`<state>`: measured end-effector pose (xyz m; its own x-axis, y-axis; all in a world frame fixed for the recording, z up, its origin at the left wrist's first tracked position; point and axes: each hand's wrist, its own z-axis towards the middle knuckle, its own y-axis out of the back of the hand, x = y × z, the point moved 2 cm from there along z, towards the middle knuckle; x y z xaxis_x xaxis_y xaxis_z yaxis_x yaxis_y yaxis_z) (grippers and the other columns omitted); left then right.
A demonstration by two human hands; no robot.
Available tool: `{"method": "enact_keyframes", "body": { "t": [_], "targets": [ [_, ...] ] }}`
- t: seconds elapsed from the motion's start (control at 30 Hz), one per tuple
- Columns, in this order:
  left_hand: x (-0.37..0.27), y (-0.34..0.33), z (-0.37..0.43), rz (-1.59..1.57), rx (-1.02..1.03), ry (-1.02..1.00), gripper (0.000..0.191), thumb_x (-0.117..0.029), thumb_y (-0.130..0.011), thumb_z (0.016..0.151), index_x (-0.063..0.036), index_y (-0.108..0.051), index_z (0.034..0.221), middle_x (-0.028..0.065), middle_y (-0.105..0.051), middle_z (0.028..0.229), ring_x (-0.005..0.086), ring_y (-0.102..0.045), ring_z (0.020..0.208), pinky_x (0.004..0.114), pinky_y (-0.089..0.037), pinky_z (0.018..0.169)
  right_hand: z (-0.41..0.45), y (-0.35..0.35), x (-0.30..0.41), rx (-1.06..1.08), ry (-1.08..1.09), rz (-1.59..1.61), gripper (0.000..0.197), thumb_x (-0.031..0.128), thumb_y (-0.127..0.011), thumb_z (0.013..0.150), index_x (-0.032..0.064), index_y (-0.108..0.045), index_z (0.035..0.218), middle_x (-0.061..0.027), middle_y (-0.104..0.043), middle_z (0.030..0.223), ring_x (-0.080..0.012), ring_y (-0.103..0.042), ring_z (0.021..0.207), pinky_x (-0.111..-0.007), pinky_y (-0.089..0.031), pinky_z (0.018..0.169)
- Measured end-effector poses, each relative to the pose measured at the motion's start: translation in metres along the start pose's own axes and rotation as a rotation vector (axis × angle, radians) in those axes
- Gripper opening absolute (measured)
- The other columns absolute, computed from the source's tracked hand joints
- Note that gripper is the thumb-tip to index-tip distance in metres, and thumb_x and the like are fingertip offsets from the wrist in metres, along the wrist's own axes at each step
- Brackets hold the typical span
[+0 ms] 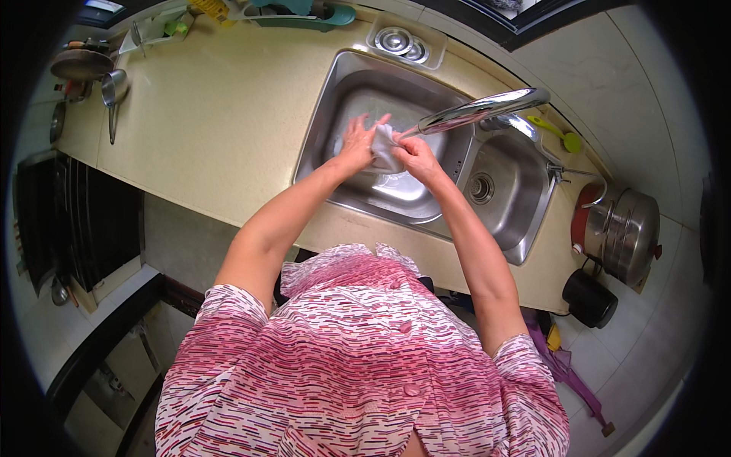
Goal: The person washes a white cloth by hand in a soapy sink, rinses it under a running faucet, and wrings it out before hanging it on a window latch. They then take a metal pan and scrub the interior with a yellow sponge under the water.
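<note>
Over the large stainless-steel sink basin (411, 208), my right hand (420, 159) pinches a thin whitish cloth (385, 153) by its right edge. My left hand (358, 141) lies against the cloth's other side with its fingers spread; whether it grips the cloth I cannot tell. A chrome faucet (477, 111) arches in from the right, its outlet just above my right hand, and water runs from it beside the cloth. Some water shows on the basin floor.
At right sits a smaller basin (505, 177) with a drain strainer (481, 188). Metal sink strainers (394, 41) lie in a tray behind. Steel pots (628, 237) and a black pot (590, 298) stand far right. A small saucepan (113, 88) lies on the left counter (223, 114); a lime-green brush (570, 141) lies behind the faucet.
</note>
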<state>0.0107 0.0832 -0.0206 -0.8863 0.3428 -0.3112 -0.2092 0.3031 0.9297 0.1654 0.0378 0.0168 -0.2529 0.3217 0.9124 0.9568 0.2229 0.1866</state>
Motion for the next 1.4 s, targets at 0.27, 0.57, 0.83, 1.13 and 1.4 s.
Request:
{"method": "enact_keyframes", "body": {
  "t": [0.27, 0.57, 0.83, 1.13, 1.4],
  "targets": [
    [0.008, 0.009, 0.027, -0.607, 0.358, -0.099, 0.026, -0.020, -0.064, 0.070, -0.0007, -0.064, 0.087, 0.0181, -0.058, 0.096, 0.0246, -0.057, 0.089, 0.034, -0.045, 0.078, 0.021, 0.033, -0.025, -0.315, 0.003, -0.464, 0.019, 0.010, -0.049, 0.074, 0.0002, -0.062, 0.085, -0.0014, -0.061, 0.073, -0.0177, -0.055, 0.062, -0.030, -0.043, 0.059],
    [-0.054, -0.004, -0.001, -0.944, -0.179, -0.219, 0.032, -0.024, -0.058, 0.079, 0.0007, -0.057, 0.098, 0.0171, -0.060, 0.090, 0.0275, -0.058, 0.087, 0.035, -0.044, 0.075, 0.015, -0.022, -0.079, -0.291, -0.800, 1.096, 0.036, 0.027, -0.048, 0.083, 0.0032, -0.051, 0.109, -0.0117, -0.056, 0.103, -0.0250, -0.057, 0.085, -0.041, -0.048, 0.075],
    [-0.080, 0.001, -0.023, -1.008, -0.031, 0.014, 0.032, -0.031, -0.053, 0.081, -0.0047, -0.059, 0.064, 0.0180, -0.057, 0.066, 0.0345, -0.056, 0.064, 0.039, -0.046, 0.061, 0.028, -0.053, -0.075, -0.077, -0.577, 1.380, 0.031, 0.026, -0.051, 0.083, 0.0036, -0.053, 0.104, -0.0102, -0.057, 0.097, -0.0223, -0.057, 0.084, -0.038, -0.049, 0.074],
    [0.018, -0.019, 0.011, -0.485, -0.066, 0.250, 0.027, -0.024, -0.050, 0.076, -0.0024, -0.062, 0.065, 0.0219, -0.060, 0.074, 0.0376, -0.059, 0.070, 0.046, -0.047, 0.065, 0.037, -0.057, -0.058, -0.289, -0.658, 0.394, 0.019, 0.012, -0.050, 0.081, 0.0064, -0.056, 0.098, -0.0048, -0.060, 0.086, -0.0164, -0.058, 0.074, -0.031, -0.048, 0.063],
    [0.028, -0.032, -0.031, -0.530, 0.246, 0.194, 0.037, -0.020, -0.059, 0.068, 0.0018, -0.055, 0.097, 0.0250, -0.058, 0.094, 0.0379, -0.059, 0.081, 0.042, -0.048, 0.072, 0.020, -0.034, -0.025, -0.512, -0.381, 0.970, 0.018, 0.020, -0.045, 0.091, 0.0063, -0.048, 0.102, -0.0094, -0.056, 0.100, -0.0229, -0.057, 0.086, -0.043, -0.049, 0.074]
  ]
}}
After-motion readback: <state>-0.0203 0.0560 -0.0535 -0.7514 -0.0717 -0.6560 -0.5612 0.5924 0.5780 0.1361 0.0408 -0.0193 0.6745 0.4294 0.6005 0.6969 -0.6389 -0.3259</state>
